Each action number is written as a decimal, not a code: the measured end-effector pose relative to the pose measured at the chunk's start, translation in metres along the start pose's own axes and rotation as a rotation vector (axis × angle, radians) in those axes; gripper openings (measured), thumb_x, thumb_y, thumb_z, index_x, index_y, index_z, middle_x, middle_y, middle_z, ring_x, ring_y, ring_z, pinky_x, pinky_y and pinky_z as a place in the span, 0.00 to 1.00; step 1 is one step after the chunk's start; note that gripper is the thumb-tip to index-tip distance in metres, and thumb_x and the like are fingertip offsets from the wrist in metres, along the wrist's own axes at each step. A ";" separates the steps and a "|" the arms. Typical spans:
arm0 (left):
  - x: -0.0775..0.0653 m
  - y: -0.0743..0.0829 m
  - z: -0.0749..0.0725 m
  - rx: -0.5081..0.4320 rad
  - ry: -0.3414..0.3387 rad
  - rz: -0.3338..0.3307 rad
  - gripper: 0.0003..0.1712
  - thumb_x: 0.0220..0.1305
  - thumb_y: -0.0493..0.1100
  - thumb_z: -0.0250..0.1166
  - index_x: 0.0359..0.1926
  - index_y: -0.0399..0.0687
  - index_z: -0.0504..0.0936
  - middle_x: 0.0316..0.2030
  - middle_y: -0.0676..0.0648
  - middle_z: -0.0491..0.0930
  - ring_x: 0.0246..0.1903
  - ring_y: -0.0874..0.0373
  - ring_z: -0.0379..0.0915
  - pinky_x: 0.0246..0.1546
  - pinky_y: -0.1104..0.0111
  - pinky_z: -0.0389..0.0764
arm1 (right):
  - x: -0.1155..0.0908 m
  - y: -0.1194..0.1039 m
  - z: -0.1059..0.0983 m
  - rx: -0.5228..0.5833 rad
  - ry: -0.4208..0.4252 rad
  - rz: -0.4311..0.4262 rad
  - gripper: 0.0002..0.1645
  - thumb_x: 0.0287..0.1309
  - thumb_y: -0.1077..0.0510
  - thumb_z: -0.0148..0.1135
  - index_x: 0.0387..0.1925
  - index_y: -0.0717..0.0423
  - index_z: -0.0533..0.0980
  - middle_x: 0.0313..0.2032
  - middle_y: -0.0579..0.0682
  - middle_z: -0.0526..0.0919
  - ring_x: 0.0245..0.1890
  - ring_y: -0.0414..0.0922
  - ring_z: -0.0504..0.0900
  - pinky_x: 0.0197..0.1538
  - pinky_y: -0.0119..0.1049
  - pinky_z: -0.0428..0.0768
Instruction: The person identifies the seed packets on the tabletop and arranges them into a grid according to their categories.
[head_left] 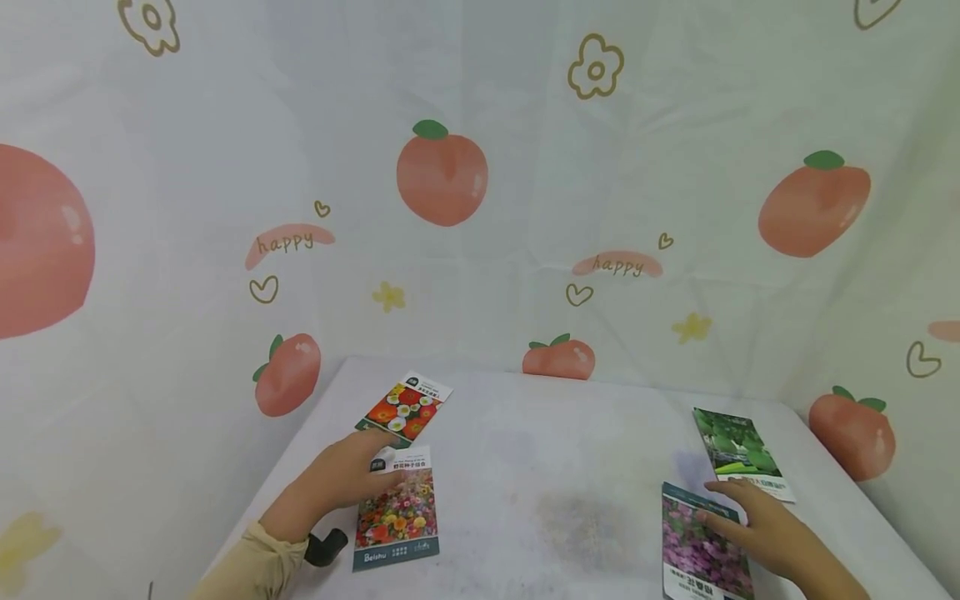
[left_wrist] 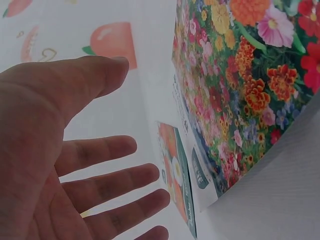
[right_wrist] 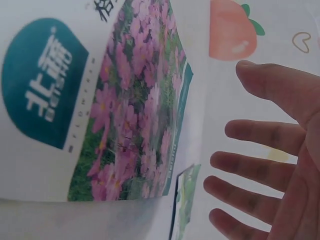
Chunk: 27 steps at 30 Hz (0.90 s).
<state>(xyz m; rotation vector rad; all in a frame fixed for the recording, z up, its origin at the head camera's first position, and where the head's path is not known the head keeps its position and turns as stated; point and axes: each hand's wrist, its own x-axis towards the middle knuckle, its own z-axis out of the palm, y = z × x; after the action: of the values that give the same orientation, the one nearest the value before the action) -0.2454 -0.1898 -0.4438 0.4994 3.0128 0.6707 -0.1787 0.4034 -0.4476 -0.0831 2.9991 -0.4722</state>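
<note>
1. Head view: your left hand (head_left: 337, 479) reaches over the mixed-flower packet's (head_left: 401, 521) left edge, nearer it than your right; its long side runs away from you on the table (head_left: 517, 450).
2. Your right hand (head_left: 776, 529) reaches over the pink-flower packet's (head_left: 697, 550) right edge, that packet also lengthwise away from you.
3. Left wrist view: your fingers (left_wrist: 120, 180) are spread, gripping nothing; packet rightward.
4. Right wrist view: fingers likewise spread; packet leftward.
</note>
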 end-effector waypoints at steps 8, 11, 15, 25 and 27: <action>-0.004 -0.001 0.004 0.003 -0.028 -0.033 0.38 0.60 0.66 0.76 0.64 0.50 0.83 0.58 0.49 0.85 0.54 0.55 0.79 0.61 0.46 0.82 | 0.001 -0.005 -0.001 0.031 -0.029 0.021 0.35 0.66 0.34 0.69 0.58 0.59 0.81 0.59 0.67 0.83 0.61 0.72 0.79 0.57 0.71 0.78; -0.006 0.000 0.006 -0.004 -0.028 -0.028 0.37 0.61 0.64 0.76 0.64 0.49 0.83 0.59 0.48 0.85 0.56 0.53 0.80 0.62 0.45 0.81 | 0.000 -0.008 -0.001 0.049 -0.022 -0.007 0.34 0.66 0.35 0.69 0.57 0.59 0.81 0.58 0.64 0.84 0.61 0.70 0.80 0.57 0.69 0.79; -0.008 0.004 0.005 0.002 -0.024 0.006 0.36 0.63 0.62 0.76 0.65 0.47 0.83 0.60 0.46 0.84 0.61 0.47 0.80 0.64 0.43 0.79 | -0.003 -0.009 0.000 0.047 -0.026 0.002 0.37 0.66 0.35 0.69 0.59 0.62 0.80 0.59 0.67 0.83 0.61 0.71 0.79 0.57 0.69 0.79; -0.011 0.008 0.005 0.007 -0.052 0.002 0.36 0.63 0.61 0.75 0.64 0.46 0.83 0.62 0.46 0.84 0.65 0.45 0.78 0.66 0.42 0.77 | -0.005 -0.010 0.008 0.056 -0.031 0.000 0.38 0.66 0.35 0.70 0.61 0.62 0.80 0.61 0.68 0.81 0.61 0.71 0.80 0.58 0.70 0.79; -0.012 0.009 0.005 0.004 -0.052 0.002 0.36 0.63 0.61 0.76 0.64 0.46 0.83 0.61 0.46 0.84 0.65 0.45 0.79 0.66 0.42 0.77 | -0.005 -0.010 0.009 0.066 -0.032 -0.007 0.38 0.66 0.36 0.70 0.62 0.62 0.79 0.61 0.69 0.81 0.61 0.71 0.80 0.58 0.70 0.79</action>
<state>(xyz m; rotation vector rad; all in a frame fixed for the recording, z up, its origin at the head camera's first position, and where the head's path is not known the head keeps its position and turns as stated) -0.2310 -0.1835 -0.4453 0.5118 2.9662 0.6419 -0.1719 0.3916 -0.4525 -0.0953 2.9497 -0.5653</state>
